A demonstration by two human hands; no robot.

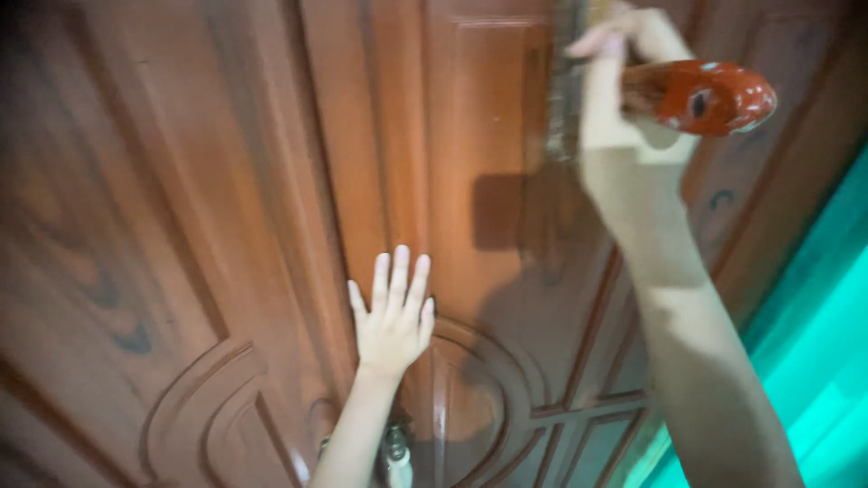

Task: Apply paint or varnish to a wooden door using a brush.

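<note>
Left hand (pixel 393 316) lies flat, fingers spread, on the glossy carved wooden door (pixel 226 226). Right hand (pixel 624 90) has its fingers curled around a paint-smeared brush handle (pixel 710 95), bristles (pixel 568 81) beyond its fingertips.

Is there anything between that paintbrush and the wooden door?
Nothing visible. The right hand grips the red-handled paintbrush, and its bristles lie right against the door, though that spot is blurred. The left hand rests flat on the door lower down, well clear of the paintbrush.
</note>
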